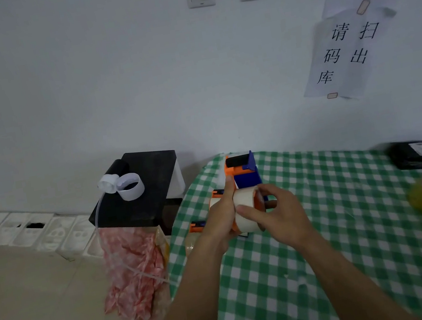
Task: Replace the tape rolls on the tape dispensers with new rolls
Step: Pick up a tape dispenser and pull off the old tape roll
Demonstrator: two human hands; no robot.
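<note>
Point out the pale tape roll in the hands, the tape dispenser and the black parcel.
pale tape roll [247,197]: head view, its outer tape surface.
tape dispenser [247,180]: head view, its blue side plate.
black parcel [413,161]: head view, its dark wrapping.

Both bare forearms are reaching from 6 o'clock toward 12, converging. The left hand [224,215] is gripping the dispenser [247,179], thumb pointing to 12. At its 3 o'clock, the right hand [280,214] is curling round the roll [246,197].

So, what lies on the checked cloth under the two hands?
Orange-and-blue plastic pieces show just beyond the left hand, perhaps a second dispenser. That hand, gripping the held dispenser, and the right hand on its tape roll cover the rest.
</note>
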